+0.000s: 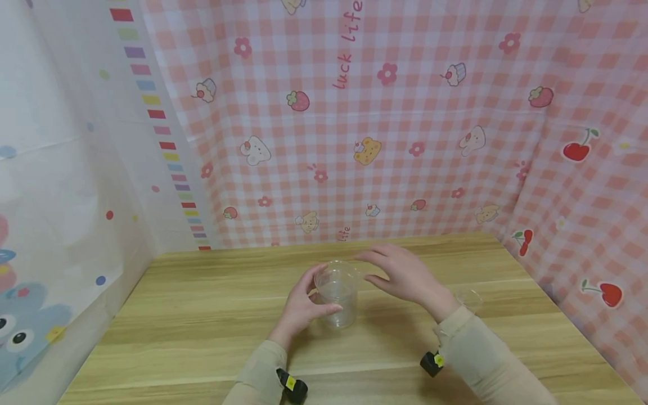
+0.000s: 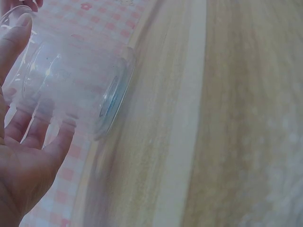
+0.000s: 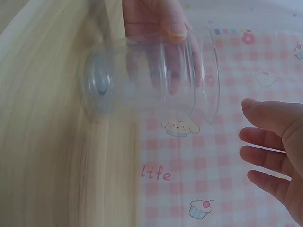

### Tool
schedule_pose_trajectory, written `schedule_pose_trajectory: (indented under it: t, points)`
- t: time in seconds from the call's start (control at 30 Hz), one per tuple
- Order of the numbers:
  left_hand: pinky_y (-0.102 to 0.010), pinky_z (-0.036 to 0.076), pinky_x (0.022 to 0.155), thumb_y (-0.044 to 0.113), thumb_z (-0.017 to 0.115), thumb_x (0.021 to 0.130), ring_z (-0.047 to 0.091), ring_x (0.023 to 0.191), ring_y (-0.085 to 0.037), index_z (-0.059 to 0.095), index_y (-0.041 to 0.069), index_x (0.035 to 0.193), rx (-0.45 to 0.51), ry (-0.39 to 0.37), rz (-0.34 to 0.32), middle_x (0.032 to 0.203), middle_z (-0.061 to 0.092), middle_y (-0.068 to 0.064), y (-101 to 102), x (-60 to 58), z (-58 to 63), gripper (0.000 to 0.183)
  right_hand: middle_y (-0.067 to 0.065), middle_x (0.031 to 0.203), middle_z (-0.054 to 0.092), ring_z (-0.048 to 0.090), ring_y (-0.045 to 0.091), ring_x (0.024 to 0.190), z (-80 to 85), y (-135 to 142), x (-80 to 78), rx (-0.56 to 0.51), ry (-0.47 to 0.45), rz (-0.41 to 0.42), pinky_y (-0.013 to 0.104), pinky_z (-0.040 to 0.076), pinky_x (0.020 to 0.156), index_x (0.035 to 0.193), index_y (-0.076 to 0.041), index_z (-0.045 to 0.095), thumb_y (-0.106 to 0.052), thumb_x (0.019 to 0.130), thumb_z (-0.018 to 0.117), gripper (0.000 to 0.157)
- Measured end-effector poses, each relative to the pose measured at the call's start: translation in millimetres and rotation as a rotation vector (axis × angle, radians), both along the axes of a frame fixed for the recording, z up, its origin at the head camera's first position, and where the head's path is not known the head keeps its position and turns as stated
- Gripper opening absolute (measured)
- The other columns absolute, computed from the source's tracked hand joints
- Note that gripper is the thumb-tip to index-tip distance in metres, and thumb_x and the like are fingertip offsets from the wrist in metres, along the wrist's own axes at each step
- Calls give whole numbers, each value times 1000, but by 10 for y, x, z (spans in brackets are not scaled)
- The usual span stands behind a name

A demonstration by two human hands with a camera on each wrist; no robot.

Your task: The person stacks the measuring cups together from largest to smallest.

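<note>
Clear cup (image 1: 344,298), one, transparent, round-rimmed, upright, mouth uppermost, located at the middle of the wood-grain table (image 1: 202,320); whether the base is rested on the surface or held just above it cannot be told. Left hand (image 1: 301,308), one: the cup is grasped from its left side, the thumb being laid across the near wall and the fingers (image 2: 38,127) wrapped about the far wall, so that the hand is parted only by the width of the cup. Right hand (image 1: 402,275), one: nothing is held; thumb and fingers are spread apart, with the fingertips near the cup's rim but not in contact with it. Round clear item (image 1: 469,300), one, set on the table beside the right wrist, seen faintly as an outline. Black wrist devices (image 1: 296,389), two, one worn at each sleeve cuff. Checked pink cloth (image 1: 324,129), hung behind the table.
</note>
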State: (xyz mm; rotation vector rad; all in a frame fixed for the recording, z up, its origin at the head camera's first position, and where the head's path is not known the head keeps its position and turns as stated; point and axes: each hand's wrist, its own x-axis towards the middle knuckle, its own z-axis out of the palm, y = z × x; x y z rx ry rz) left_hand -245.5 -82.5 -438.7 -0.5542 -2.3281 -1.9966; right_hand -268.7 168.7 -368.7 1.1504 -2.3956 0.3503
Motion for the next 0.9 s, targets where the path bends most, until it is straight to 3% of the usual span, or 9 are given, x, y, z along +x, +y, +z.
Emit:
schedule_pose_trajectory:
  t: [0.9]
  points:
    - [-50,43,106,3,89,69,46,131,-38,44,6,146,-20,-8,15,142,49,-17,9,6,4,89,9,121,65,61,28,110,-154,314,42,54,31,-49,47,53,91,130,-10,64,-22,80,84,54]
